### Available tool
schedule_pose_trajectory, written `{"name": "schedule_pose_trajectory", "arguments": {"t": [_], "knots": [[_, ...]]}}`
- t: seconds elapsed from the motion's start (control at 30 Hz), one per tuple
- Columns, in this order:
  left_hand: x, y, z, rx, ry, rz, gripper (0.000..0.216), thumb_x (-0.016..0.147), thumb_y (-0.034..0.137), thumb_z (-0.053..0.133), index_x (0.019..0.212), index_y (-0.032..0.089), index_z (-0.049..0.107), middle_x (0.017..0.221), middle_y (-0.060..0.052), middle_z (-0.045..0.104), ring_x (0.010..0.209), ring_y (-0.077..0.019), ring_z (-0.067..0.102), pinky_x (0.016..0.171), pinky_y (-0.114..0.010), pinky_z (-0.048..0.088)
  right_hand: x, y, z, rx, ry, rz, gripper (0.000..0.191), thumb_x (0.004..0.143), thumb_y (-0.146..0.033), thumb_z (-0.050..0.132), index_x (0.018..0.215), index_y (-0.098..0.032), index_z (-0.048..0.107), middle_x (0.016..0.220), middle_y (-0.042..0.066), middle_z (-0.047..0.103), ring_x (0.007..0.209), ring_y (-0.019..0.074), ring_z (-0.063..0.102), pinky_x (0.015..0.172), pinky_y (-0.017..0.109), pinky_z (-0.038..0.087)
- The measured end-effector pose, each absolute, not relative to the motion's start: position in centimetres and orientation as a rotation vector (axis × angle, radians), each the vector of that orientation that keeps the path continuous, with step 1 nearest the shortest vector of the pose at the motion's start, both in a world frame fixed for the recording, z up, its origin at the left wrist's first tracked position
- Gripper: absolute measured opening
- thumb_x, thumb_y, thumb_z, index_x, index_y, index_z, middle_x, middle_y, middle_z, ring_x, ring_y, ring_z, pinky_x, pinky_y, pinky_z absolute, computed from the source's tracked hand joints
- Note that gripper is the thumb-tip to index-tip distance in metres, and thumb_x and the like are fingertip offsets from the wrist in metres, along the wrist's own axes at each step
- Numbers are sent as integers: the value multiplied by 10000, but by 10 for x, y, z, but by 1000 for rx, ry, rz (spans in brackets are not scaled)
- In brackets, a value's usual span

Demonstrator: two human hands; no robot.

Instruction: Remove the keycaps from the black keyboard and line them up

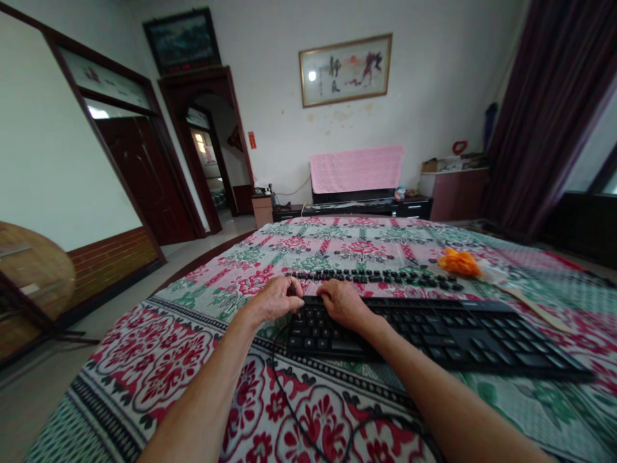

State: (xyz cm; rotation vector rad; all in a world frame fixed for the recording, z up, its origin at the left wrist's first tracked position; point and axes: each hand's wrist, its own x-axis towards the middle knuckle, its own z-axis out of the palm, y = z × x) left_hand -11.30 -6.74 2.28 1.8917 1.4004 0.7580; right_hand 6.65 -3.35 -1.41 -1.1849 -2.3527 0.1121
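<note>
A black keyboard (463,337) lies slantwise on the patterned tablecloth, with its left end between my hands. My left hand (274,300) is closed in a pinch at the keyboard's upper left corner. Something small and dark shows at its fingertips, too small to name. Over the upper left keys rests my right hand (344,304), fingers curled and closed; what they grip, if anything, is hidden. Loose black keycaps (380,276) stand in rows just behind the keyboard. A black cable (284,392) runs from near the left end towards me.
An orange fluffy duster (459,262) with a pale flat handle (540,308) lies behind the keyboard's right part. The floral tablecloth (164,360) covers a round table. Beyond it stand a low black cabinet (414,209) and a pink cloth (357,168) over a screen-like object.
</note>
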Motion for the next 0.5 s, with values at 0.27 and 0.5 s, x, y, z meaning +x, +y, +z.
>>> {"name": "schedule_pose_trajectory", "arguments": {"t": [0.27,0.5], "knots": [[-117,-63,14,1727,1351,854,180,623,191,561,773,149,471,505,38,532,463,-96,537,440,-177,380,66,-35,-12,-1186,-2388,112,280,764,-130,398,857,-151,661,855,87,645,819,166,565,741,231,384],[-125,-55,7,1636,1443,861,189,674,308,552,716,136,487,564,-5,577,436,-100,542,412,-202,422,65,-36,-11,-1197,-2406,101,282,762,-124,394,842,-156,663,850,87,640,817,168,562,736,233,379]]}}
